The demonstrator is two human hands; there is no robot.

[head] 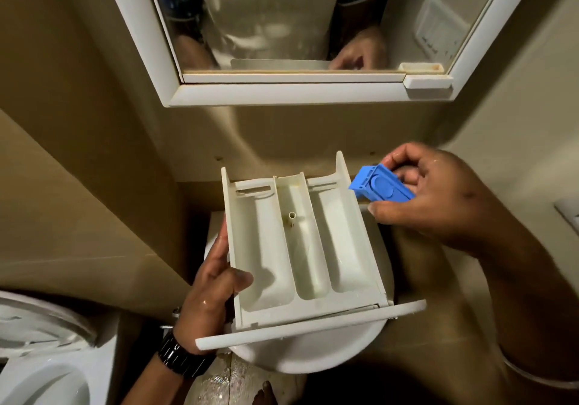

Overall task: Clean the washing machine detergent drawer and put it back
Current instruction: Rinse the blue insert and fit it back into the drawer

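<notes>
The white detergent drawer with three compartments hangs level above a white washbasin, its front panel towards me. My left hand grips its left wall, thumb inside the left compartment. The hand looks wet. To the right of the drawer's far corner, my right hand pinches a blue plastic siphon cap, held just above the drawer's right wall. The middle compartment shows a small upright tube and some brownish stains.
A white-framed mirror cabinet hangs on the beige wall above the basin. A toilet with its lid up stands at the lower left. A wet tiled floor shows below the basin. A wall switch plate sits at the right edge.
</notes>
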